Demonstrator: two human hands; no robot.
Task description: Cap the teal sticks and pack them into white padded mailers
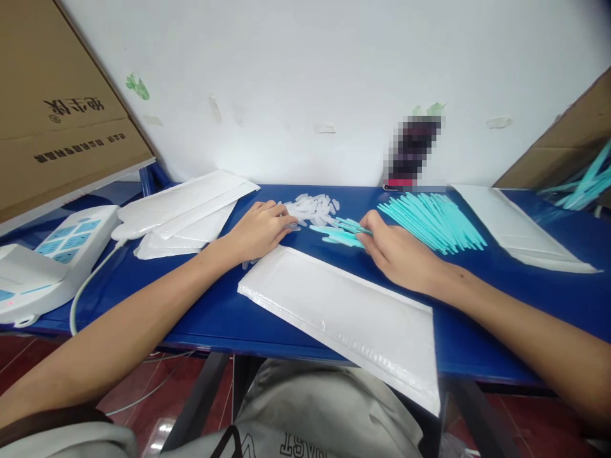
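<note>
My left hand (262,224) rests at the near left edge of a pile of small translucent plastic pieces (315,208). Its fingers are curled together, and whatever lies under the fingertips is hidden. Between thumb and fingers, my right hand (391,248) pinches several turquoise plastic sticks (338,234), their tips pointing left toward the pile. Just beyond that hand, a larger bunch of the same kind, turquoise sticks (432,219), lies fanned on the blue table. A white padded envelope (344,318) lies in front of both hands, its near corner overhanging the table edge.
More white envelopes (191,207) are stacked at left, beside a white power strip (71,254) with a cable. A phone-like, blurred-out object (414,152) leans on the wall. Another white envelope (520,226) lies at right. Cardboard boxes (62,108) stand at both sides.
</note>
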